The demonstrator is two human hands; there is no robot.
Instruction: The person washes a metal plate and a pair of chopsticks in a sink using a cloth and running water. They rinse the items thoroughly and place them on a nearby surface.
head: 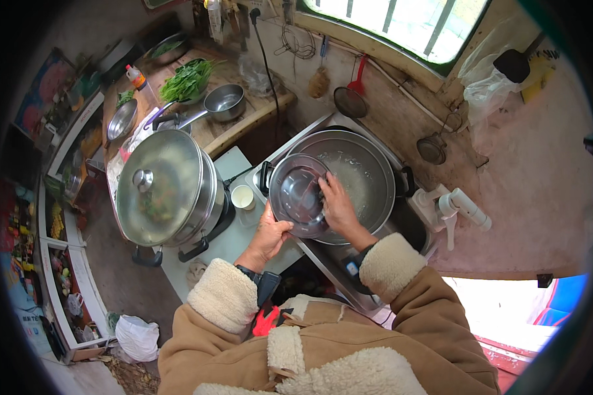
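My left hand [269, 232] grips the lower rim of a round, shiny metal bowl [296, 190], which is tilted over the left part of a large metal pot. My right hand [337, 205] touches the bowl's right side, fingers curled at its inner edge; whether it holds something small there is not clear. The large pot [383, 163] rests over the sink [420, 234] and contains cloudy water with some bubbles. A white paper cup [243, 197] stands just left of the bowl, on the white counter.
A lidded steamer pot [160, 187] stands at the left. Behind it, a wooden table [249, 118] bears leafy greens [187, 81], a saucepan [225, 102], a metal bowl [122, 120] and a bottle [136, 78]. A white faucet [449, 207] is right of the sink. Strainers [350, 102] hang on the wall.
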